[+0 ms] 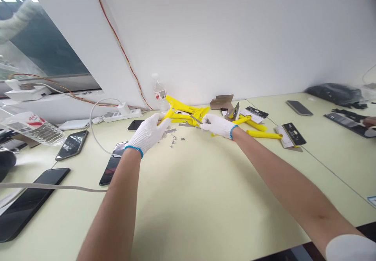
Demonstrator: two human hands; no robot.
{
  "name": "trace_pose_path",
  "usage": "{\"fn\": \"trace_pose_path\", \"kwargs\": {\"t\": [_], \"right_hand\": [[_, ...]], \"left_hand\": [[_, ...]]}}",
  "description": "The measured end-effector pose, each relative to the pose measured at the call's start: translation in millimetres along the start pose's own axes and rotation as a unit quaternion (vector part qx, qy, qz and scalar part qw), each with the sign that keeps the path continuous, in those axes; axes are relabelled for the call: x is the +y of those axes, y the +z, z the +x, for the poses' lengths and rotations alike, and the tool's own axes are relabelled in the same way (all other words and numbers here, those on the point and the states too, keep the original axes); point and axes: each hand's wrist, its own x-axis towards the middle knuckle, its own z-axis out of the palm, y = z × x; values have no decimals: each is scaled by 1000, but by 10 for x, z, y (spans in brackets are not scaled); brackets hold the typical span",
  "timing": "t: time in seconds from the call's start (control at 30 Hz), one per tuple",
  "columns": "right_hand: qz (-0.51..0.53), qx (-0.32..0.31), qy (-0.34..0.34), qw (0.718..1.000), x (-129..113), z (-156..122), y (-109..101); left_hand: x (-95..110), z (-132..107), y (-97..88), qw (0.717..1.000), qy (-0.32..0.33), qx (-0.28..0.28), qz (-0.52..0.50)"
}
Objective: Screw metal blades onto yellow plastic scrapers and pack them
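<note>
Both my hands wear white knit gloves with blue cuffs. My left hand [147, 133] grips the end of a yellow plastic scraper handle [176, 108], which lies on a tangled pile of similar yellow handles. My right hand [219, 125] pinches a thin grey metal blade [195, 119] at the pile's near side. Its fingertips hide part of the blade. Just below the gap between my hands, small metal bits [173, 139] and a loose grey blade [170, 131] lie on the pale yellow table [205, 198].
Several smartphones [72, 145] lie on the table, with a power strip [122, 115], white cable [96, 135] and plastic bottle [159, 92] behind. Carded yellow scrapers [290, 135] lie right. A co-worker's hand [369, 122] shows at the right edge.
</note>
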Motion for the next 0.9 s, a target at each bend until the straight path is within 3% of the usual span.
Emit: {"fn": "trace_pose_path", "kwargs": {"t": [0.3,0.57,0.77,0.9], "right_hand": [[41,23,-54,997,148,-333,126],[144,26,-117,982,480,-679,-134],[227,9,-185,956,403,-299,-116],[220,13,-150,964,336,-98,-81]], "left_hand": [[109,-65,38,996,-14,-89,-8],[140,-113,56,992,-35,-95,-76],[148,-113,71,993,-5,-104,-47],[41,-53,119,995,9,-98,-9]]}}
